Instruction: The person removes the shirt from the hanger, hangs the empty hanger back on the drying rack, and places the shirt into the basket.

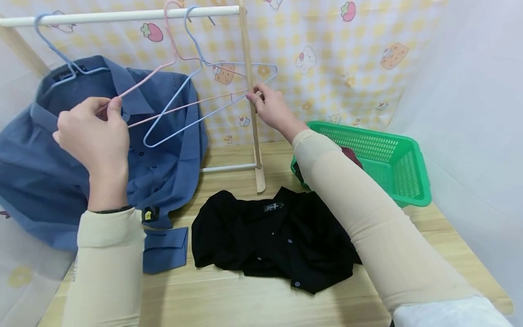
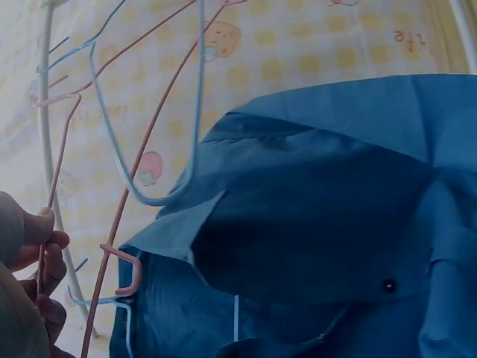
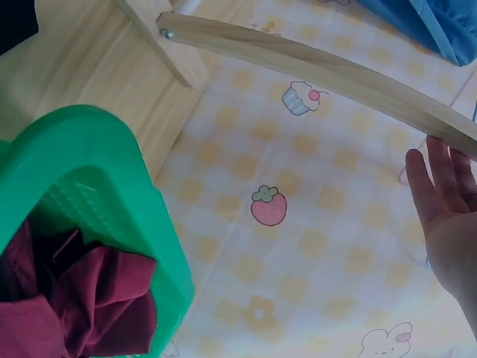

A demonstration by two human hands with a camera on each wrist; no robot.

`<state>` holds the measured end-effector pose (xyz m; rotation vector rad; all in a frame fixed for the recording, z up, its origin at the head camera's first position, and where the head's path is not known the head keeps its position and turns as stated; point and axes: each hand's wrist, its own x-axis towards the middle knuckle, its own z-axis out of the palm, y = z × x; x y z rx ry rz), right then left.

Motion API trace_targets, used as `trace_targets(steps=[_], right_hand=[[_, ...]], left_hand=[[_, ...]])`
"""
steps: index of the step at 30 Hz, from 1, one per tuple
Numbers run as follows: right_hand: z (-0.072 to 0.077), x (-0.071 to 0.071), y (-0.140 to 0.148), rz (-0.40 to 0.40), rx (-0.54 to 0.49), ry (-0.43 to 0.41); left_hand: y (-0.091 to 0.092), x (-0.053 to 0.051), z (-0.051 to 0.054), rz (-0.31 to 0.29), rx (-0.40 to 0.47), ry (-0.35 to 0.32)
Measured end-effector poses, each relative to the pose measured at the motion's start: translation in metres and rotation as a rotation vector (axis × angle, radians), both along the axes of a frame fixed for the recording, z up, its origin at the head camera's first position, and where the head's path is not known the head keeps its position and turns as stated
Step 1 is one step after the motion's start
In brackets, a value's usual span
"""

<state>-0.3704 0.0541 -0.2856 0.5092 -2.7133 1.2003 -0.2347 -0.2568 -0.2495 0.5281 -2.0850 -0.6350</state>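
My left hand [image 1: 98, 131] pinches the left arm of a pink clothes hanger [image 1: 145, 81] between thumb and fingers, in front of a blue shirt. My right hand [image 1: 271, 109] is by the rack's right post, thumb and fingers at the pink hanger's right end; the post partly covers this contact in the right wrist view. The pink hanger's hook is at the rail. A light-blue hanger [image 1: 177, 95] hangs beside it, crossing it. The blue shirt [image 1: 163, 91] hangs on another blue hanger [image 1: 55, 47] at left. A black shirt [image 1: 261, 236] lies on the table.
The rack has a white rail [image 1: 122, 16] and a wooden post [image 1: 248, 54]. A green basket [image 1: 422, 177] stands at right, with dark red cloth [image 3: 104, 298] inside. Behind hangs a yellow checked curtain [image 1: 327, 54]. A blue cuff [image 1: 167, 250] rests on the table [image 1: 204, 299].
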Motion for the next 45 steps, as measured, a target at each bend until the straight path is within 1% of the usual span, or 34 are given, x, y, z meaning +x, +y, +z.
trace_targets(steps=[3,6,9,12,16,19,22,26,29,30,31,32,34,36,37,39,40,41,42,43,45], right_hand=[[0.003,-0.001,0.000,-0.011,0.007,0.006],[0.004,-0.001,0.001,-0.013,0.024,0.011],[0.004,0.000,0.000,-0.012,0.016,0.019],[0.001,0.001,-0.001,-0.021,0.005,0.014],[-0.001,0.002,-0.003,-0.025,-0.006,0.021],[-0.001,0.001,-0.006,-0.017,-0.019,0.025],[-0.001,0.000,-0.007,-0.005,-0.040,0.015],[0.000,0.002,-0.004,0.016,-0.099,-0.026],[0.006,0.009,0.003,0.020,-0.084,-0.106],[0.011,0.012,0.006,0.023,-0.077,-0.136],[0.015,0.018,0.010,0.019,-0.048,-0.162],[0.020,0.025,0.013,0.015,-0.017,-0.187],[0.030,0.041,0.021,0.022,0.032,-0.213],[0.039,0.062,0.031,0.055,0.078,-0.200],[0.044,0.074,0.036,0.077,0.120,-0.188],[0.047,0.099,0.047,0.139,0.201,-0.179],[0.046,0.113,0.053,0.169,0.261,-0.178],[0.044,0.127,0.060,0.191,0.330,-0.183],[0.040,0.142,0.068,0.216,0.398,-0.192],[0.035,0.156,0.076,0.235,0.468,-0.214],[0.021,0.184,0.095,0.266,0.574,-0.261]], left_hand=[[0.002,0.000,-0.004,-0.008,0.031,-0.011],[0.003,0.001,-0.009,-0.014,0.043,-0.006],[0.004,0.002,-0.015,-0.029,0.034,0.007],[0.005,0.003,-0.019,-0.049,0.024,0.008],[0.005,0.006,-0.022,-0.062,-0.002,0.013],[0.003,0.007,-0.022,-0.062,-0.028,0.037],[0.000,0.008,-0.022,-0.067,-0.072,0.080],[0.000,0.011,-0.023,-0.110,-0.139,0.147],[0.002,0.015,-0.025,-0.178,-0.190,0.214],[0.004,0.018,-0.024,-0.209,-0.204,0.246],[0.007,0.020,-0.025,-0.250,-0.214,0.278],[0.010,0.023,-0.024,-0.291,-0.219,0.307],[0.018,0.030,-0.023,-0.374,-0.210,0.342],[0.027,0.038,-0.021,-0.472,-0.192,0.354],[0.031,0.042,-0.021,-0.527,-0.189,0.349],[0.038,0.051,-0.024,-0.629,-0.197,0.283],[0.041,0.055,-0.027,-0.683,-0.208,0.233],[0.043,0.059,-0.031,-0.729,-0.220,0.163],[0.045,0.063,-0.036,-0.772,-0.223,0.077],[0.046,0.066,-0.041,-0.807,-0.222,-0.027],[0.048,0.071,-0.052,-0.857,-0.204,-0.271]])
